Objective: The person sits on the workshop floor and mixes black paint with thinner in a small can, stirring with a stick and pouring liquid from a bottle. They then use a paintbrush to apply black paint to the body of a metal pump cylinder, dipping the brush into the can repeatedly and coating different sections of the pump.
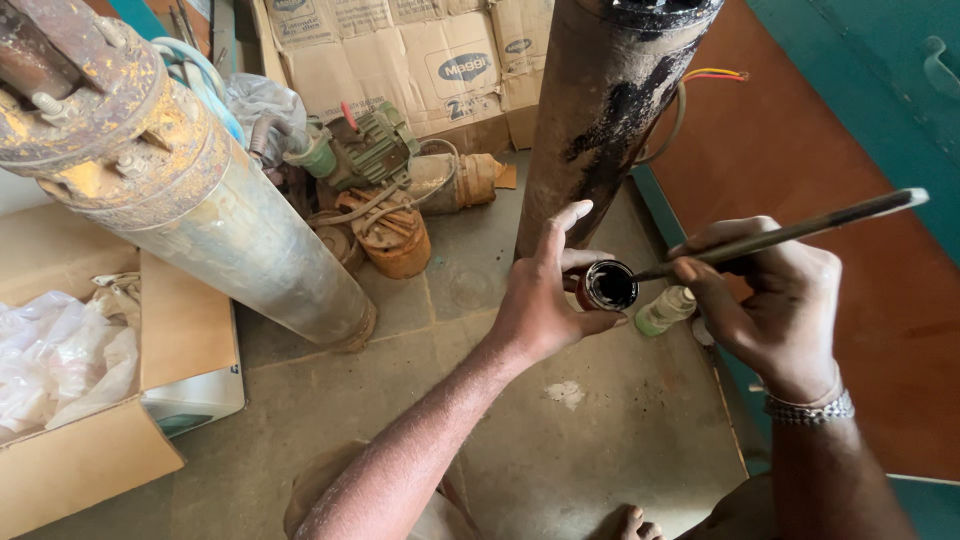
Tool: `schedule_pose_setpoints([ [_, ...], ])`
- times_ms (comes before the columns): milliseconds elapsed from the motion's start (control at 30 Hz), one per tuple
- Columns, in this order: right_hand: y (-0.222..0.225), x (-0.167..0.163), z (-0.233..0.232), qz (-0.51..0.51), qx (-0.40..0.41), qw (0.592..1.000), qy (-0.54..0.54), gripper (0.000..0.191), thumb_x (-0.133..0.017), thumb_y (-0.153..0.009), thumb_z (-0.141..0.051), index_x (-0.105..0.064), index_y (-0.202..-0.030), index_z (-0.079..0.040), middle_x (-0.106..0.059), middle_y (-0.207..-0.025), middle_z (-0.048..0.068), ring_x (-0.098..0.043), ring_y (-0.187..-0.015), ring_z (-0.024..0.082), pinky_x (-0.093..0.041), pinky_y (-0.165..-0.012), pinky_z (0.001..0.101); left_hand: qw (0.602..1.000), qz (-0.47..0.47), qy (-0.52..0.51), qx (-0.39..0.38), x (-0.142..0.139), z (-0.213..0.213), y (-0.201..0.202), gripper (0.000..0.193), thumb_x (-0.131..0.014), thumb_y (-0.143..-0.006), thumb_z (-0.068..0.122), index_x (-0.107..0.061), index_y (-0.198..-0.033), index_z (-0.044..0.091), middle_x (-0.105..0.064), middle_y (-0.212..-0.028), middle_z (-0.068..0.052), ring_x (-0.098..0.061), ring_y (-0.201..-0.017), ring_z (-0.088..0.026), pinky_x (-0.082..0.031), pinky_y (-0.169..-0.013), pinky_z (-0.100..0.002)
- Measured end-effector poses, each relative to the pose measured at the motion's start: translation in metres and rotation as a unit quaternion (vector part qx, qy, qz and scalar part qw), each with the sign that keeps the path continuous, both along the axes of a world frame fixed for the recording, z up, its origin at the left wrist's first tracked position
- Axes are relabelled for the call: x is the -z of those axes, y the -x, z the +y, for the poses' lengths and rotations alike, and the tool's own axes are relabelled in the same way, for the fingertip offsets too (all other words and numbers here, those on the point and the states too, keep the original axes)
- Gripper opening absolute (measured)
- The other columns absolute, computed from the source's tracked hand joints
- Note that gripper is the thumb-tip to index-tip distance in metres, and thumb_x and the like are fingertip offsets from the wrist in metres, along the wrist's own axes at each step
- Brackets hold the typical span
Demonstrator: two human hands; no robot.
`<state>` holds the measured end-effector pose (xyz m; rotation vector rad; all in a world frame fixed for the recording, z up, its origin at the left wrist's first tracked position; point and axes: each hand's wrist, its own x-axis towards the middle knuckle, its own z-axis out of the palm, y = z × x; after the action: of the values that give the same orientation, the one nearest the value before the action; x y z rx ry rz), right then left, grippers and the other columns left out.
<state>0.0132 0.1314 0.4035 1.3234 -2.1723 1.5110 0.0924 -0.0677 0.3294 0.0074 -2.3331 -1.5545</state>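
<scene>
At the far left an open cardboard box [90, 450] sat on the concrete floor [600, 440], crumpled clear plastic [55, 360] spilling from it. Next to it a rusty, pale metal cylinder [230, 230] leaned across the floor, and beyond that lay a green motor [375, 145] and an orange-brown pump part [390, 235] against flattened cartons [400, 50].

In the middle stood a dark, paint-streaked pipe [610, 110], upright. My left hand [545, 300] was just in front of its base, closed around a small tin of black paint [607, 286], thumb and lower fingers gripping it while my forefinger pointed up along the pipe.

To the right, my right hand [765, 300] pinched a long thin brush [790, 232] between thumb and fingers, its tip dipped into the tin's open mouth and the handle angled up to the right. A small pale bottle [665, 310] lay on the floor between my hands. A metal watch band [808, 408] circled my right wrist.
</scene>
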Motion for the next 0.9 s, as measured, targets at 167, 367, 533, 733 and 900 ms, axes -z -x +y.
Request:
schedule_pose_setpoints([
  [167,0.003,0.007,0.002,-0.069,0.031,0.996,0.036,0.018,-0.076,-0.099,-0.001,-0.064,-0.111,0.005,-0.072,-0.094,0.012,-0.073,-0.087,0.014,-0.062,-0.080,0.0285,1.000,0.019,0.016,-0.008,0.003,0.000,0.001,0.120,-0.097,-0.065,0.020,-0.020,-0.157,0.014,-0.077,-0.121,-0.008,-0.076,-0.107,-0.021,-0.060,-0.096,-0.032],
  [367,0.019,0.024,0.003,-0.229,0.035,0.963,0.138,0.021,-0.074,-0.105,-0.013,-0.062,-0.111,0.003,-0.071,-0.090,0.011,-0.072,-0.076,0.015,-0.061,-0.071,0.0275,0.999,0.045,-0.028,0.001,0.008,0.001,-0.001,0.118,-0.096,-0.067,0.018,-0.022,-0.158,0.015,-0.078,-0.118,-0.010,-0.078,-0.105,-0.021,-0.063,-0.095,-0.034],
  [533,0.039,0.045,0.002,-0.329,0.045,0.926,0.178,0.022,-0.074,-0.105,-0.019,-0.062,-0.107,0.001,-0.069,-0.084,0.009,-0.071,-0.069,0.016,-0.059,-0.060,0.0270,0.998,0.056,-0.020,-0.001,0.010,0.002,-0.001,0.119,-0.096,-0.068,0.017,-0.020,-0.159,0.016,-0.078,-0.117,-0.011,-0.078,-0.106,-0.022,-0.062,-0.096,-0.034],
  [733,0.053,0.066,0.002,-0.416,0.038,0.880,0.226,0.024,-0.074,-0.107,-0.021,-0.061,-0.104,-0.001,-0.067,-0.080,0.007,-0.070,-0.067,0.017,-0.059,-0.058,0.0279,0.999,0.017,-0.039,-0.011,0.008,0.000,0.000,0.118,-0.095,-0.068,0.021,-0.020,-0.159,0.017,-0.078,-0.118,-0.010,-0.080,-0.099,-0.021,-0.064,-0.094,-0.035],
  [900,0.052,0.069,0.004,-0.411,0.024,0.884,0.224,0.019,-0.073,-0.104,-0.017,-0.061,-0.109,-0.003,-0.069,-0.084,0.008,-0.072,-0.070,0.018,-0.060,-0.061,0.0287,0.997,0.065,-0.009,-0.027,0.009,-0.003,0.002,0.118,-0.097,-0.068,0.022,-0.021,-0.158,0.016,-0.078,-0.118,-0.011,-0.076,-0.112,-0.024,-0.058,-0.103,-0.039],
])
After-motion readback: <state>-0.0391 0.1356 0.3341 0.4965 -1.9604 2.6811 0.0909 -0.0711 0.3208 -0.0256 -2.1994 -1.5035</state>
